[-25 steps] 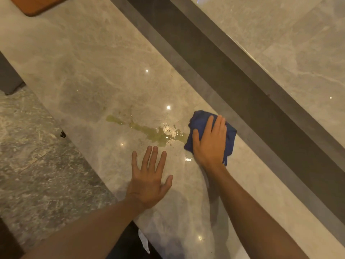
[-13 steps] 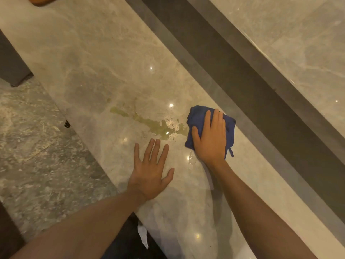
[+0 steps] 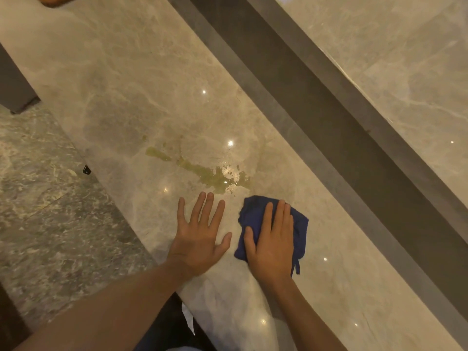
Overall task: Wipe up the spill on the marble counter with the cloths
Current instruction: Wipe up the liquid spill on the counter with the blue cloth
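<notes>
A yellow-green spill [image 3: 202,172] streaks across the glossy marble counter [image 3: 131,79], widest at its right end. Just below and right of it lies a crumpled dark blue cloth [image 3: 255,214]. My right hand [image 3: 272,240] presses flat on top of the cloth, fingers pointing up toward the spill, and the cloth's upper edge sits a little short of the puddle. My left hand [image 3: 200,234] rests palm down on the bare counter beside it, fingers spread, holding nothing. Only one cloth is in view.
The counter's near edge runs diagonally, with a grey stone floor [image 3: 50,224] below it at the left. A dark recessed band [image 3: 316,117] and a raised marble ledge [image 3: 392,59] border the far side. A wooden board corner [image 3: 57,0] shows at the top left.
My right hand has slid the blue cloth back toward me and to the left, off the spill's right end. My left hand has stayed flat in about the same place.
</notes>
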